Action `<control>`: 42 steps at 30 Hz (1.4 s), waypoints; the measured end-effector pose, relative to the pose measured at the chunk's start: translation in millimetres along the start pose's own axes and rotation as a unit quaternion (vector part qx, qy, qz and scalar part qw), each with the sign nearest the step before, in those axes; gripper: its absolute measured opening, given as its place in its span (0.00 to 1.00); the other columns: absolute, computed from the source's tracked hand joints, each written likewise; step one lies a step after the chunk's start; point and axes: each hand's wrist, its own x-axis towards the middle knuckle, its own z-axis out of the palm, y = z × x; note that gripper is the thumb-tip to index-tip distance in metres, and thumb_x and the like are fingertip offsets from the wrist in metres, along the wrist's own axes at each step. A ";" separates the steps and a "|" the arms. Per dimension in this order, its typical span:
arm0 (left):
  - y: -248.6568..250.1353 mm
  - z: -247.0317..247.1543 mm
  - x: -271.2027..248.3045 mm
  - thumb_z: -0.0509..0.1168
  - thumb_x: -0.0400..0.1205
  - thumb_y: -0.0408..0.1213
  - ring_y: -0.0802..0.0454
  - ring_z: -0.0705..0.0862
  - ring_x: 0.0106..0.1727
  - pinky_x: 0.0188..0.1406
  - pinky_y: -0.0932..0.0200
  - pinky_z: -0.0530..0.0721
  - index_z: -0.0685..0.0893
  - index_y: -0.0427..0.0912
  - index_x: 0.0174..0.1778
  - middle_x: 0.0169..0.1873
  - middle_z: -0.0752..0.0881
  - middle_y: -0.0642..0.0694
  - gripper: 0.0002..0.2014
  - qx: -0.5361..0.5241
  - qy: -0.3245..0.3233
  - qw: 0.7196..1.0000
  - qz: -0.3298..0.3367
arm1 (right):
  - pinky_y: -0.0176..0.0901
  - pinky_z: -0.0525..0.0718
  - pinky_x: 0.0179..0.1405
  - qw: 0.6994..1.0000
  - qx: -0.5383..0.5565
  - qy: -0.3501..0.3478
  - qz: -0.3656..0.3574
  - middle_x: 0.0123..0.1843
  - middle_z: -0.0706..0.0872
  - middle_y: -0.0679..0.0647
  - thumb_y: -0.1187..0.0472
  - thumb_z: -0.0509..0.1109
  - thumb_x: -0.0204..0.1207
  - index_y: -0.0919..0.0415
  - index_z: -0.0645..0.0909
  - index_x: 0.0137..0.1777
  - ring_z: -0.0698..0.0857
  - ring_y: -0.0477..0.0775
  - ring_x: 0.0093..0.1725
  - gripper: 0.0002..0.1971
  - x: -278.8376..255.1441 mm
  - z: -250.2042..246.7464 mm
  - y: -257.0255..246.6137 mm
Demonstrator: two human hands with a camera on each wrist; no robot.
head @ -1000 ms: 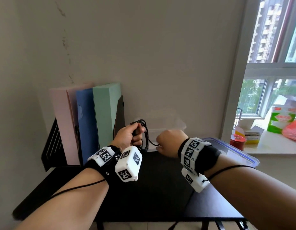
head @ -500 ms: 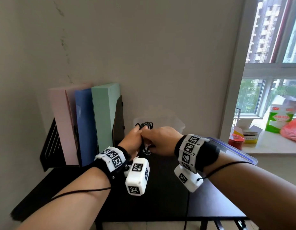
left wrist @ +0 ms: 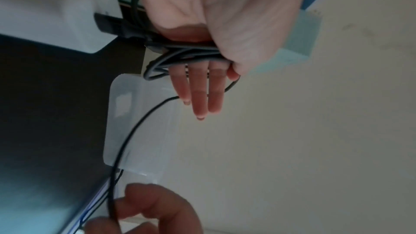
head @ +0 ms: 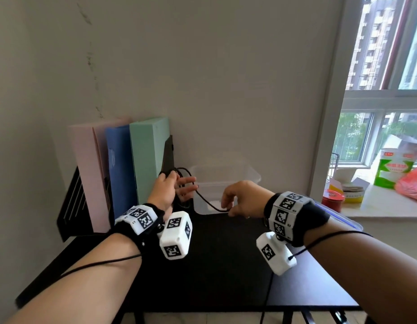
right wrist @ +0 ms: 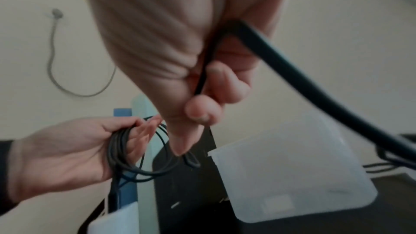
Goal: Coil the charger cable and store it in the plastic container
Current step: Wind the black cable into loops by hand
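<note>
Her left hand [head: 166,191], fingers straight and thumb pinning the thin black charger cable [head: 207,203] coils, served as a spool while her right hand [head: 241,199], fingertips pinching the slack, fed it near the clear plastic container [head: 254,176] at the black table's [head: 214,265] back edge.

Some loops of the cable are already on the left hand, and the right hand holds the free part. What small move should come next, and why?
Probably the right hand should carry its pinched strand up and over the left hand to lay one more loop. The charger cable hangs slack between the hands, the left fingers are spread with loops round the palm, and the plastic container holds none of the cable yet.
</note>
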 end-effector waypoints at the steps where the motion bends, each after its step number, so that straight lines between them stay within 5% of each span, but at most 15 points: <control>1: 0.1 0.9 -0.5 0.45 0.89 0.41 0.50 0.90 0.26 0.24 0.59 0.88 0.67 0.41 0.40 0.41 0.88 0.37 0.14 -0.017 0.001 1.000 0.001 | 0.23 0.78 0.26 1.000 -0.007 -0.005 -0.008 0.43 0.85 0.46 0.67 0.76 0.69 0.59 0.85 0.52 0.80 0.29 0.23 0.12 1.2 0.2 -1.6; 4: -4.0 12.6 -5.8 0.45 0.89 0.40 0.50 0.91 0.30 0.29 0.57 0.88 0.68 0.39 0.44 0.43 0.87 0.36 0.12 -0.030 -0.014 0.999 0.002 | 0.27 0.79 0.39 0.999 0.000 -0.007 -0.040 0.38 0.87 0.42 0.65 0.78 0.66 0.56 0.84 0.49 0.82 0.32 0.32 0.12 7.5 5.1 -15.5; 7: -11.4 25.2 -14.6 0.50 0.88 0.38 0.50 0.90 0.27 0.28 0.54 0.88 0.67 0.35 0.58 0.42 0.85 0.37 0.09 -0.020 -0.040 0.999 -0.015 | 0.40 0.85 0.49 0.997 0.030 0.048 -0.058 0.38 0.86 0.43 0.63 0.80 0.63 0.50 0.84 0.47 0.85 0.44 0.40 0.14 14.3 7.7 -30.2; 11: -19.2 34.5 -23.2 0.53 0.87 0.41 0.47 0.90 0.31 0.27 0.55 0.87 0.60 0.34 0.76 0.44 0.86 0.40 0.24 0.059 -0.109 0.992 -0.036 | 0.46 0.85 0.42 0.991 0.015 0.117 -0.065 0.38 0.86 0.44 0.64 0.78 0.61 0.46 0.74 0.37 0.84 0.48 0.39 0.16 16.0 -0.5 -35.5; 16: -20.7 36.8 -25.0 0.49 0.88 0.43 0.51 0.79 0.18 0.14 0.66 0.65 0.69 0.39 0.49 0.28 0.80 0.43 0.11 0.175 -0.126 0.976 0.007 | 0.38 0.80 0.39 0.991 -0.007 0.126 -0.037 0.46 0.82 0.47 0.56 0.83 0.59 0.53 0.73 0.46 0.83 0.50 0.43 0.22 11.2 -11.5 -26.2; 19: -15.6 33.1 -17.5 0.50 0.88 0.41 0.56 0.67 0.13 0.14 0.70 0.62 0.68 0.41 0.41 0.25 0.82 0.44 0.11 0.153 -0.068 0.986 0.024 | 0.38 0.80 0.44 0.998 0.049 0.039 0.011 0.42 0.84 0.49 0.59 0.83 0.62 0.55 0.79 0.43 0.82 0.49 0.41 0.15 8.1 -13.5 -10.4; 23: -0.9 20.2 -9.4 0.50 0.88 0.40 0.59 0.63 0.10 0.14 0.73 0.59 0.67 0.43 0.37 0.18 0.80 0.49 0.13 0.110 -0.043 0.993 0.028 | 0.29 0.81 0.41 0.984 0.165 -0.063 0.016 0.35 0.88 0.49 0.63 0.76 0.71 0.57 0.83 0.40 0.84 0.42 0.34 0.04 -0.2 -10.9 10.7; 25: 2.7 15.0 -7.8 0.50 0.88 0.40 0.59 0.63 0.10 0.13 0.73 0.59 0.68 0.43 0.37 0.17 0.80 0.49 0.13 0.116 -0.039 0.992 0.026 | 0.27 0.80 0.34 0.970 0.240 -0.045 0.013 0.32 0.88 0.49 0.66 0.71 0.76 0.58 0.81 0.41 0.85 0.41 0.30 0.04 -1.4 -8.2 15.4; 28: 2.7 12.5 -10.4 0.51 0.88 0.42 0.60 0.62 0.10 0.13 0.74 0.58 0.70 0.42 0.37 0.22 0.76 0.45 0.14 0.165 -0.067 0.984 0.011 | 0.30 0.80 0.23 0.937 0.340 0.070 0.041 0.29 0.84 0.53 0.68 0.68 0.79 0.61 0.80 0.43 0.83 0.44 0.23 0.04 7.2 -6.6 14.7; 34: -1.9 20.4 -18.9 0.53 0.85 0.52 0.61 0.58 0.11 0.13 0.73 0.54 0.78 0.40 0.40 0.14 0.67 0.52 0.20 0.215 -0.195 0.956 -0.045 | 0.42 0.82 0.49 0.965 0.098 0.243 0.005 0.42 0.89 0.52 0.55 0.68 0.78 0.56 0.88 0.49 0.85 0.50 0.43 0.08 23.3 -10.5 3.0; 39: 4.5 9.5 -12.5 0.53 0.86 0.47 0.62 0.59 0.09 0.12 0.75 0.55 0.72 0.42 0.34 0.10 0.64 0.55 0.17 0.086 -0.203 0.973 -0.060 | 0.40 0.78 0.36 0.980 0.078 0.181 0.037 0.33 0.82 0.51 0.43 0.66 0.77 0.57 0.87 0.43 0.77 0.48 0.31 0.18 21.6 -3.1 17.6; 42: 13.8 1.1 -8.2 0.49 0.86 0.49 0.62 0.60 0.08 0.09 0.76 0.59 0.69 0.43 0.32 0.08 0.63 0.54 0.19 -0.022 -0.188 0.980 -0.062 | 0.45 0.82 0.43 0.991 -0.014 0.100 0.083 0.36 0.84 0.50 0.44 0.66 0.76 0.55 0.84 0.41 0.82 0.49 0.36 0.15 16.2 4.6 42.1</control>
